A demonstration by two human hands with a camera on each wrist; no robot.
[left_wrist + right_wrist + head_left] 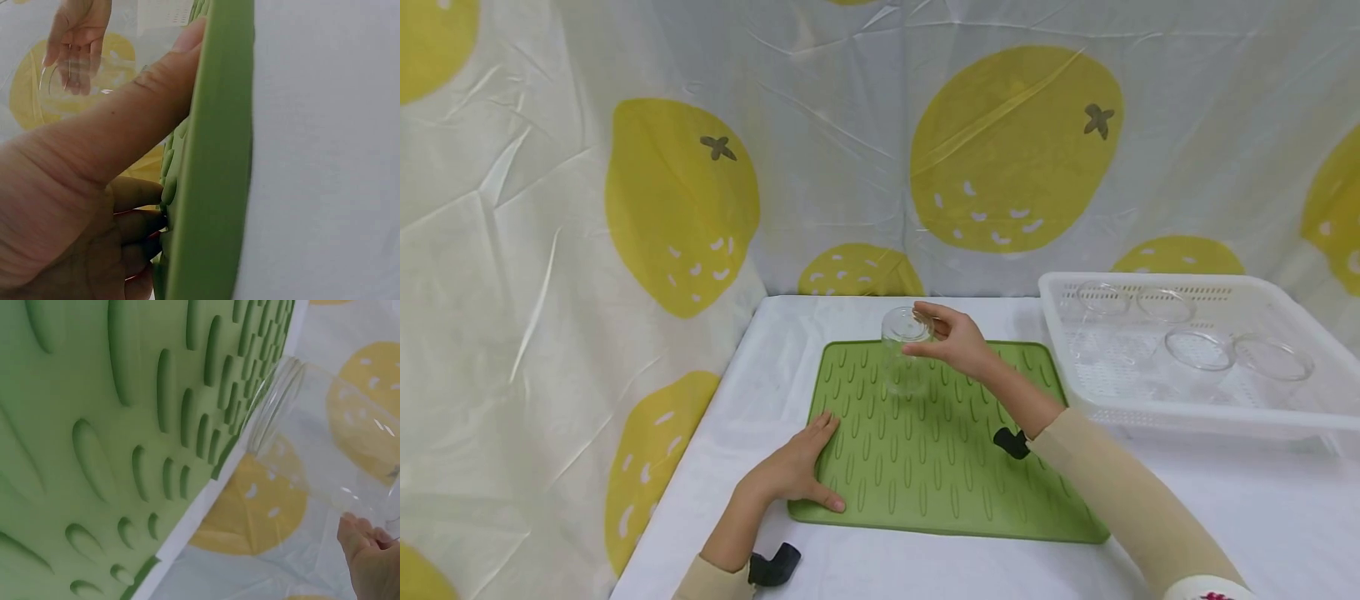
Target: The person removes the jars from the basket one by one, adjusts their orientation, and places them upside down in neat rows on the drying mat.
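My right hand [958,342] holds a clear jar [904,367] by its upper end, thumb and fingers about the raised base. The jar stands upside down over the back left part of a green ridged mat [940,467]. In the right wrist view, ringed ridges circle the jar's mouth [275,406], close at the mat. My left hand [793,467] rests on the mat's left edge, thumb and fingers spread. Seen from the left wrist, that thumb [137,103] lies along the mat's rim, and the other fingers reach over its ridged top.
A white perforated basket [1210,412] stands to the right, with several clear round-rimmed vessels [1199,331] inside. A white cloth [760,392] covers the table. Behind and at the left hangs a curtain [827,142] printed with lemons.
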